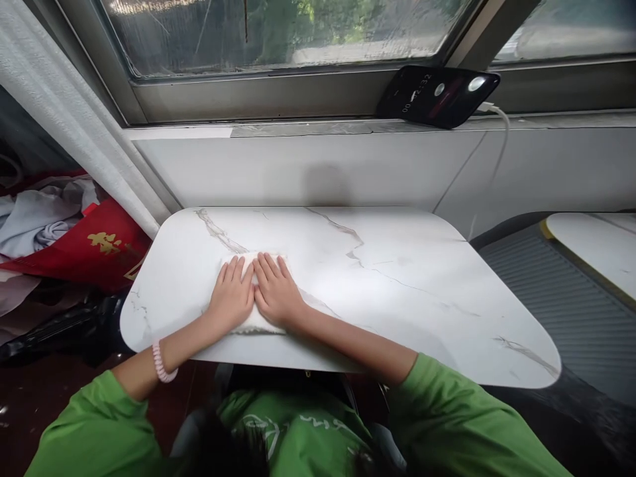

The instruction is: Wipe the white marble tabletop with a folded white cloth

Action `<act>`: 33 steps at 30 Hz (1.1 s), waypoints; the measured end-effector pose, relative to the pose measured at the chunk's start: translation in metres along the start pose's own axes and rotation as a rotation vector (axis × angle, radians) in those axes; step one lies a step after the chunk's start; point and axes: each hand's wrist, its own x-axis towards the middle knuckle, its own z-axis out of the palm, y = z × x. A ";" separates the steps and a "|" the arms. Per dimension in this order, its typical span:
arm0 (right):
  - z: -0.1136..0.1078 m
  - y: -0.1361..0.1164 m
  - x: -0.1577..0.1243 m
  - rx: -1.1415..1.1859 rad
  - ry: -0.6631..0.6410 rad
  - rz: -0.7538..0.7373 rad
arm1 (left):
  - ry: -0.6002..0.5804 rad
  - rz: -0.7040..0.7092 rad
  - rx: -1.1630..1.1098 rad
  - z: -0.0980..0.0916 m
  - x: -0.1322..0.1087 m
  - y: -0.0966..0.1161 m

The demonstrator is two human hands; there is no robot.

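A folded white cloth (pixel 258 324) lies flat on the white marble-patterned table (pixel 397 291), left of its middle. My left hand (pixel 232 295) rests palm down on the cloth's left part, fingers stretched out. Beside it, my right hand (pixel 275 291) presses flat on the cloth's right part, its fingers also straight. The two hands touch or nearly touch along their inner edges. Much of the cloth is hidden beneath them. A pink coiled band (pixel 163 363) circles my left wrist.
A black phone (pixel 437 96) showing a running timer leans on the window frame, its white cable (pixel 504 142) hanging down. At left, a red bag (pixel 106 242) holds clothes beside a pale curtain (pixel 74 99). A grey ridged surface (pixel 536 298) lies beyond the table's right edge.
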 end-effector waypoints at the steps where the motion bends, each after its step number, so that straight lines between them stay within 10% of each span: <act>1: 0.004 0.004 0.012 0.020 0.003 0.009 | -0.010 -0.024 -0.004 0.003 0.009 -0.009; 11: 0.037 0.045 0.138 0.035 0.002 0.063 | 0.028 -0.147 -0.060 0.031 0.110 -0.086; 18: 0.048 0.062 0.175 0.020 0.024 0.064 | 0.001 -0.165 -0.032 0.037 0.141 -0.106; 26: 0.043 0.043 0.146 0.017 0.006 0.042 | -0.018 -0.147 -0.018 0.030 0.108 -0.095; 33: 0.037 -0.011 0.086 0.054 -0.028 -0.029 | 0.014 -0.115 -0.019 0.015 0.026 -0.081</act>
